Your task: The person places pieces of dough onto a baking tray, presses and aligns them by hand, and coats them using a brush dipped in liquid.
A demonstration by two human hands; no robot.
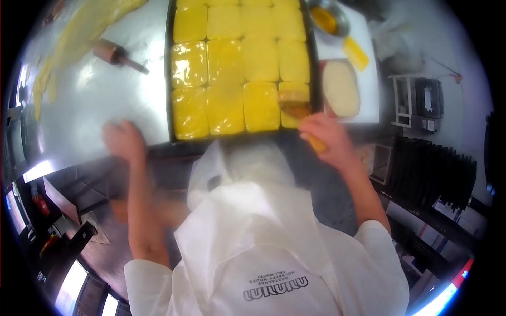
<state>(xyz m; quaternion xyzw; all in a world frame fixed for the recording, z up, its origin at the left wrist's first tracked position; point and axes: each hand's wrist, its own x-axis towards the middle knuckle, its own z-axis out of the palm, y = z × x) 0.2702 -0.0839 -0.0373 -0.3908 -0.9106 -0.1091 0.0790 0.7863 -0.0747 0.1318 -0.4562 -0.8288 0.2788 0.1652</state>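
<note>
My right hand (pixel 329 138) is closed round the handle of a pastry brush (pixel 294 102). The bristles rest on the near right dough piece (pixel 289 121) in a dark baking tray (pixel 170 105). Rows of flat, rounded-square dough pieces fill this tray. Those at the near left, such as one glossy piece (pixel 225 110), shine with yellow wash; the farther ones look more matt. My left hand (pixel 124 141) is at the near edge of the metal table, left of the tray, with no object visible in it. Its fingers are blurred and partly hidden.
A rolling pin (pixel 109 52) and a long strip of yellow dough (pixel 79 34) lie on the metal table (pixel 100 89). Right of the tray are a metal bowl (pixel 341 16) of yellow liquid, a yellow scraper (pixel 356 53) and a pale oval dough piece (pixel 341 88). Dark trays (pixel 435 171) stand stacked at right.
</note>
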